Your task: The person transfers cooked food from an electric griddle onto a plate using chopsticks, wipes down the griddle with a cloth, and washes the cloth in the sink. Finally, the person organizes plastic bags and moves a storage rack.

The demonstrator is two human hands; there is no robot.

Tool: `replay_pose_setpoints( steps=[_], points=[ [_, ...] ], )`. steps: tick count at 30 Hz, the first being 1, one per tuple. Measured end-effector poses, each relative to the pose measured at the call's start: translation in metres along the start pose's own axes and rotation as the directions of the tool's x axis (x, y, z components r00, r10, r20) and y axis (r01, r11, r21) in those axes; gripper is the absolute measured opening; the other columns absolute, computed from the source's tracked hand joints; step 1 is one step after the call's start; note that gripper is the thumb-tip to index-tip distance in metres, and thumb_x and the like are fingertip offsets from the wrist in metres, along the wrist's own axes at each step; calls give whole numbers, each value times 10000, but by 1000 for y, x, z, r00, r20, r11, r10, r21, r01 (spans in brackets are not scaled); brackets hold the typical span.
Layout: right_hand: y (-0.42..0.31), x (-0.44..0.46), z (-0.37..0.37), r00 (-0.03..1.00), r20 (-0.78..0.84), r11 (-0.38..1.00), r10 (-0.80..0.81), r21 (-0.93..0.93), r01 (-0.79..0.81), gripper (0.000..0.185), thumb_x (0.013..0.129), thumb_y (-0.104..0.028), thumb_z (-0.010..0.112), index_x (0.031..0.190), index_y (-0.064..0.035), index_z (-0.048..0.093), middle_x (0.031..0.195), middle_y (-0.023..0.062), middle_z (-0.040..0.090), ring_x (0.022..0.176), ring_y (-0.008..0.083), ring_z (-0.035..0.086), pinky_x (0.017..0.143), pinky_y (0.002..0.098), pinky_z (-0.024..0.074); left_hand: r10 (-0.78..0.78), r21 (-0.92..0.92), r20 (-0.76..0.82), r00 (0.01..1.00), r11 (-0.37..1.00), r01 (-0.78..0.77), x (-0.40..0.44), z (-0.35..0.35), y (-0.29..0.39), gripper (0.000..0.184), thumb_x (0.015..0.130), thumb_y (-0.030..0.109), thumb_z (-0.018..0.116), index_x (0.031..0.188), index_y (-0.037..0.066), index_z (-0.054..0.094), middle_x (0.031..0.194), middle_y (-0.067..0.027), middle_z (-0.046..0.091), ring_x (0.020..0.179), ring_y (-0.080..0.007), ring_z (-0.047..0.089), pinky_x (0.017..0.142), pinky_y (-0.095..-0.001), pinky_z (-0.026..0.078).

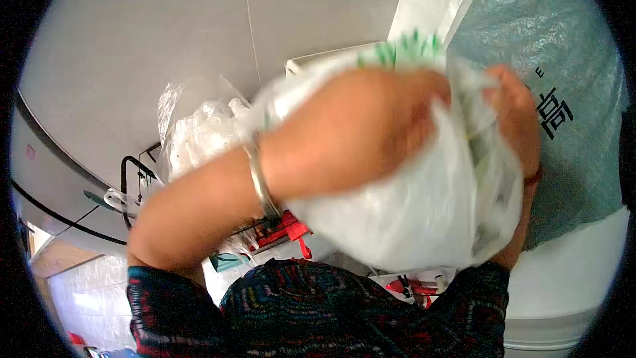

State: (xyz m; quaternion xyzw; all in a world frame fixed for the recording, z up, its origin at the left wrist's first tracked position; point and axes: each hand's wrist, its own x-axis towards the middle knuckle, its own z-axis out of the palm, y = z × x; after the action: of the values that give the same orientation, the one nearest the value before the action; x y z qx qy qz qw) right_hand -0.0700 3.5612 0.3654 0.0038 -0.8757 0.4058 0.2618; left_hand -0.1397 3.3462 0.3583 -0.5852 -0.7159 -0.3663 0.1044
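Observation:
A white plastic bag (391, 225) with green print hangs full and rounded in front of my chest. Motion smears it, and what it contains cannot be made out. My left hand (371, 129), below a silver bangle, is closed on the upper part of the bag. Opposite it, my right hand (513, 109) has its fingers curled on the bag's other upper edge. Part of the right hand and forearm is hidden by the bag.
Clear plastic bags (202, 129) sit bunched at the left, near a black metal rack (126, 185). A grey-green plastic sheet (563, 40) with black lettering hangs at the right. Red items (285, 231) lie below my left forearm. Grey wall panels (165, 20) rise behind.

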Motion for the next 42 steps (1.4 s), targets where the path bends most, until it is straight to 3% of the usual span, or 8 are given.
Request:
replay_pose_setpoints(
  steps=[3, 5, 15, 21, 27, 33, 37, 42],
  points=[
    [41, -26, 18, 934, 71, 916, -350, -184, 357, 113, 686, -73, 498, 756, 13, 516, 689, 71, 509, 645, 171, 499, 619, 255, 401, -1, -35, 213, 977, 999, 9, -29, 52, 3, 223, 682, 126, 566, 894, 120, 496, 660, -97, 533, 617, -283, 546, 539, -379, 433],
    [56, -46, 34, 963, 186, 975, -197, -65, 212, 113, 667, -44, 521, 742, 41, 515, 708, 94, 516, 648, 187, 505, 610, 261, 402, -39, 18, 398, 916, 999, 35, -41, 75, 5, 242, 669, 136, 579, 895, 108, 500, 652, -105, 530, 622, -283, 546, 535, -380, 431],
    [112, -69, 64, 965, 97, 953, 245, 157, -258, 247, 792, -189, 453, 738, 39, 532, 674, 73, 547, 612, 136, 494, 585, 255, 390, 40, -23, 189, 981, 999, -36, -80, 98, -22, 329, 478, 97, 594, 791, 66, 499, 718, -95, 495, 666, -291, 503, 584, -385, 411],
    [107, -69, 102, 977, 18, 933, 214, 293, -210, 290, 813, -235, 435, 839, 37, 532, 730, 81, 569, 668, 136, 510, 622, 262, 403, 42, 190, -175, 984, 982, -8, -92, 106, -43, 526, 410, 26, 628, 917, 63, 494, 881, -116, 484, 789, -293, 483, 665, -378, 411],
    [105, -76, 147, 958, 232, 881, 168, 400, -251, 253, 815, -183, 430, 910, 37, 514, 798, 107, 576, 728, 159, 536, 654, 286, 423, -110, 251, -108, 988, 959, 134, -103, 108, -45, 741, 382, 64, 680, 1077, 69, 421, 1069, -152, 423, 982, -329, 421, 783, -398, 371],
    [95, -78, 175, 883, 465, 952, -67, 294, -83, 179, 771, -132, 459, 830, 19, 535, 785, 189, 564, 712, 285, 551, 637, 347, 429, -225, 368, -45, 973, 902, 225, -138, 122, -55, 648, 506, 148, 658, 1099, 40, 419, 922, -102, 494, 794, -234, 482, 680, -355, 380],
    [75, -55, 151, 572, 815, 991, -90, 16, 134, 174, 751, -152, 500, 781, 10, 555, 755, 167, 568, 690, 284, 553, 616, 339, 437, -261, 325, -60, 963, 907, 266, -158, 123, -58, 485, 560, 114, 597, 1018, 29, 463, 714, -78, 505, 649, -226, 507, 582, -324, 402],
    [79, 20, 130, 961, 270, 998, 62, -43, -52, 201, 767, -185, 498, 855, -18, 568, 817, 116, 595, 750, 211, 569, 681, 302, 440, -353, 213, -51, 934, 910, 355, -189, 126, -64, 261, 572, 77, 578, 822, 63, 501, 697, -76, 524, 606, -245, 537, 530, -337, 429]
  ],
)
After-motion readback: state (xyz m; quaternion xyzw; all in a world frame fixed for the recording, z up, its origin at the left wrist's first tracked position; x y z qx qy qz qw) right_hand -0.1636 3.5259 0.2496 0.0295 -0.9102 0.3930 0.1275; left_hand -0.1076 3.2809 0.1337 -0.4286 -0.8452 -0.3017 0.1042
